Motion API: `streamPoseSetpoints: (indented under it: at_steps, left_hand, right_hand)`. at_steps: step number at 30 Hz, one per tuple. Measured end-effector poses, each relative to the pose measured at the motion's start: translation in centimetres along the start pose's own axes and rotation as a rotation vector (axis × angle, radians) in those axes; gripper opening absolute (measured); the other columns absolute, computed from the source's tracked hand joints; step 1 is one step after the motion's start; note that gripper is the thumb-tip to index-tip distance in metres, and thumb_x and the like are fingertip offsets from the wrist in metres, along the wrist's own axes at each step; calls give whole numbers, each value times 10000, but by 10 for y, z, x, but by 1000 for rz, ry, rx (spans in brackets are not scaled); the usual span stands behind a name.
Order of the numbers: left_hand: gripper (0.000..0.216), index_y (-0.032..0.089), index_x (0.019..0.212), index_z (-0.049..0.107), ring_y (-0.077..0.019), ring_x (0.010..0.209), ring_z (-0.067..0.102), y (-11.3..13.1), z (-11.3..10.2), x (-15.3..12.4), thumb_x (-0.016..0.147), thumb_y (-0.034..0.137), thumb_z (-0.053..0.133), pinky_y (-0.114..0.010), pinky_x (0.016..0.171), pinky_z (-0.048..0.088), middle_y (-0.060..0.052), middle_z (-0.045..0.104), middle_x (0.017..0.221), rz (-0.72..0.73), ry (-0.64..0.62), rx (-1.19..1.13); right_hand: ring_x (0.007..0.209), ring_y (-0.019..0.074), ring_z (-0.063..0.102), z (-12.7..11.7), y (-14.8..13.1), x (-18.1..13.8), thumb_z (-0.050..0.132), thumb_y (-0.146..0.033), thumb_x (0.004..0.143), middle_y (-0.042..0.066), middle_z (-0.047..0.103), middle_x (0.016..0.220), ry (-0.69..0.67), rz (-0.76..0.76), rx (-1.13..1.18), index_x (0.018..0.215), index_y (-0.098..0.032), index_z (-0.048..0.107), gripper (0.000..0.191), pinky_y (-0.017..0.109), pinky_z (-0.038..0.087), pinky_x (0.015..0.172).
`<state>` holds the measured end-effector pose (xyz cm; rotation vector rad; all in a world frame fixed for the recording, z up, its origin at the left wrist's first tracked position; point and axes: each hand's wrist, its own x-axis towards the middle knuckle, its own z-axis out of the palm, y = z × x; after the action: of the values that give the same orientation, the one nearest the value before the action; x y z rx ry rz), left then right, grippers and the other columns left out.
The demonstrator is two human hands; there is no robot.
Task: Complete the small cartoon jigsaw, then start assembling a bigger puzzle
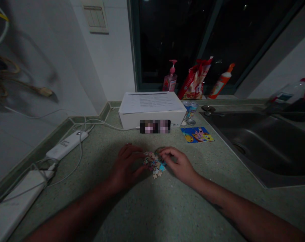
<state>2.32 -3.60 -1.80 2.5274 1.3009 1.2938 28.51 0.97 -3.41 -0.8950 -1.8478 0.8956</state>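
A small heap of jigsaw puzzle pieces lies on the counter between my two hands, in pink, brown, white and light blue. My left hand is at the left edge of the heap, its fingers and thumb apart around that side. At the right edge, my right hand has bent fingers, with a gap between thumb and fingers and the tips at the pieces. No piece is visibly lifted by either hand. Behind to the right, a blue picture card with cartoon figures lies flat.
Behind the heap stands a white box with a printed sheet on top and a pixelated dark object at its front. Small blue cans and round lids sit beside it. A sink is right; power strips and cables lie left.
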Motion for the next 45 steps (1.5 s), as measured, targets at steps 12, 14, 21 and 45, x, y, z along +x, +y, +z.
streamPoseSetpoints:
  at_steps: [12, 14, 21, 45]
  left_hand:
    - [194, 283, 1108, 778, -288, 1128, 714, -31, 0, -2, 917, 314, 789, -537, 1078, 564, -60, 773, 1187, -188, -11, 95]
    - [183, 280, 1093, 786, -289, 1141, 708, -36, 1, -3, 912, 307, 790, -528, 1069, 565, -62, 772, 1195, -238, -28, 114]
    - [178, 255, 1083, 798, -299, 1161, 697, -55, 0, -3, 915, 314, 792, -530, 1069, 566, -76, 774, 1196, -361, -59, 166]
    - [200, 273, 1098, 843, -331, 1263, 672, -70, 9, 10, 924, 345, 776, -565, 1178, 484, -104, 759, 1311, -412, -218, 304]
  right_hand:
    - [1209, 296, 695, -29, 40, 16, 595, -169, 964, 108, 776, 1203, 16, -85, -386, 1070, -242, 779, 224, 556, 538, 1097]
    - [1275, 312, 668, -29, 44, 15, 592, -150, 952, 117, 766, 1248, -1, -73, -422, 1100, -239, 786, 259, 585, 519, 1133]
    - [1384, 344, 608, -27, 50, 12, 608, -138, 936, 148, 723, 1366, -54, -71, -530, 1203, -223, 792, 335, 628, 488, 1183]
    - [1441, 361, 566, -26, 41, 12, 654, -217, 986, 201, 630, 1477, -108, -54, -617, 1224, -189, 764, 264, 606, 479, 1198]
